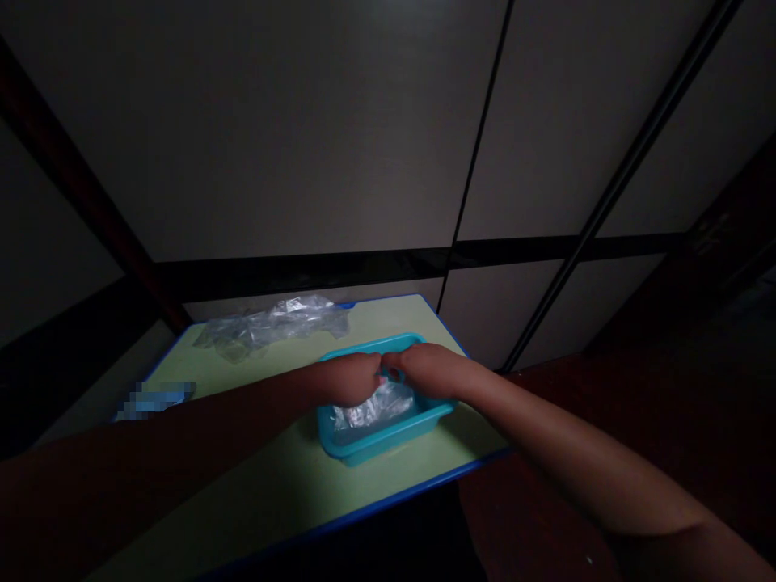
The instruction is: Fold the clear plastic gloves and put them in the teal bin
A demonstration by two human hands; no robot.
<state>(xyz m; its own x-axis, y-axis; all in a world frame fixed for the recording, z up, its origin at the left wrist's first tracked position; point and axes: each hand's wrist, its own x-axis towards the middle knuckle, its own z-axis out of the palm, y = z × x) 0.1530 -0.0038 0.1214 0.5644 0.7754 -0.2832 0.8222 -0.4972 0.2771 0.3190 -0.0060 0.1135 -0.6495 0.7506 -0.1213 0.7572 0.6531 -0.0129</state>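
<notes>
A turquoise plastic basin [388, 440] stands on a pale yellow-green table with a blue edge. Inside it, a crinkled clear plastic bag [379, 408] shows below my hands. My left hand [352, 378] is closed over the basin, its fingers gripping the upper part of the bag. Close against it, my right hand [428, 370] is also closed at the bag's top, with thumb and fingers pinched. A small pinkish spot shows between the hands, too dim to make out. The hands hide much of the basin's far side.
Another crumpled clear plastic sheet [276, 323] lies along the back of the table [388, 317]. A blurred-out bluish item [154, 400] rests at the left edge. Behind the table rise large grey cabinet panels [315, 137]. Dark reddish floor [575, 412] shows to the right.
</notes>
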